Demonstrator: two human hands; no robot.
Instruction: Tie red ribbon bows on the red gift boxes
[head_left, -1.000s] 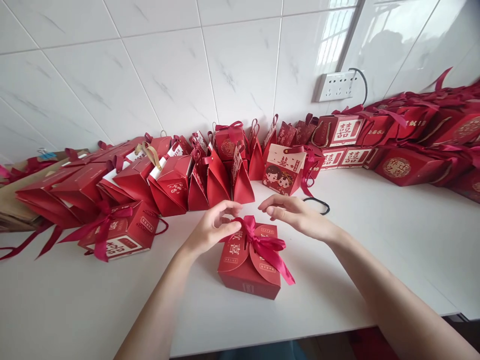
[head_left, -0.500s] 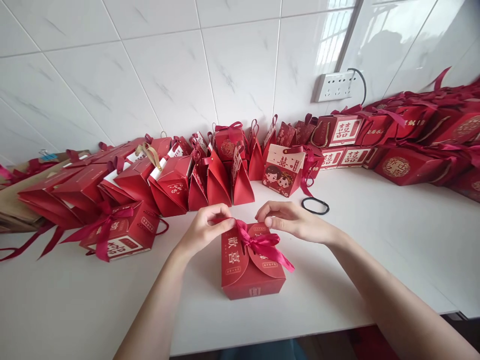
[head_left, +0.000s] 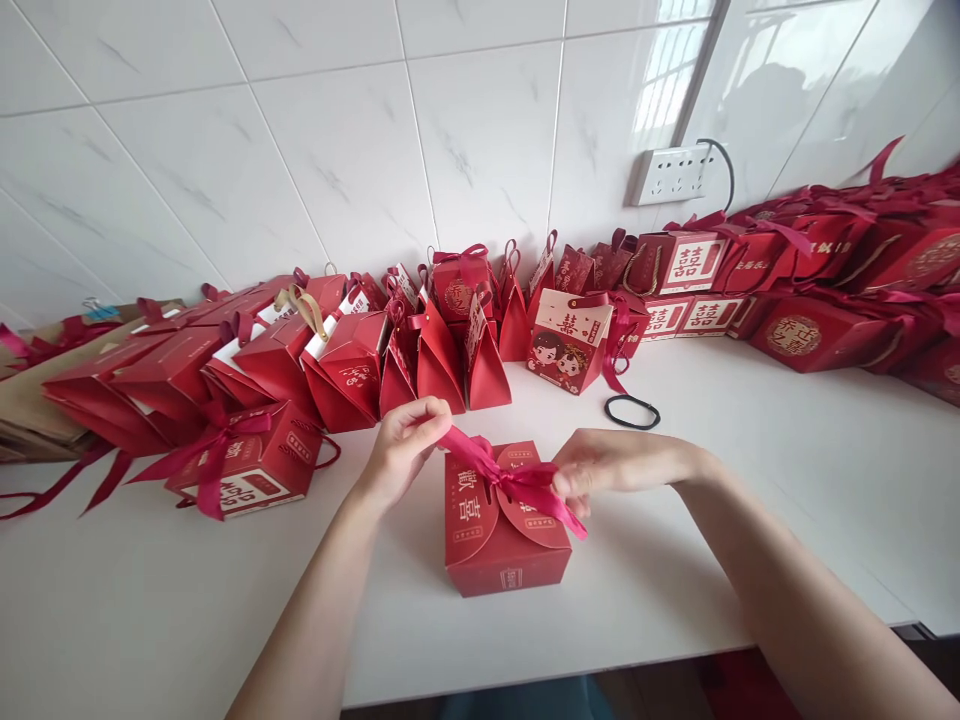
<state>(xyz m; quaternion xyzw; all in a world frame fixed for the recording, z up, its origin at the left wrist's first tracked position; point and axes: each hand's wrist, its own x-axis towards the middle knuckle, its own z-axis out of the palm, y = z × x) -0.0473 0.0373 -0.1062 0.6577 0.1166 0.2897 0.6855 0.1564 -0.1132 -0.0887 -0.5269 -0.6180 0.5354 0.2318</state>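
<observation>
A red gift box [head_left: 510, 570] with gold and white lettering stands upright on the white table in front of me. Its curved top flaps are closed, and a magenta ribbon [head_left: 517, 484] is tied across them in a knot with a loop and tail to the right. My left hand [head_left: 409, 440] pinches one end of the ribbon and holds it taut, up and left of the box. At the box's right side my right hand [head_left: 600, 468] has thumb and fingers closed on the ribbon's loop; some of its fingertips are hidden.
Rows of red gift boxes [head_left: 352, 365] line the wall on the left, with more red boxes [head_left: 817, 330] stacked at right. A ribboned box [head_left: 251, 460] lies at left. A cartoon-printed box [head_left: 566, 340] and a black elastic band [head_left: 632, 411] sit behind my hands.
My left hand has drawn the ribbon end out to the left, off the box top. My right hand has moved from the box's back edge down onto the ribbon loop.
</observation>
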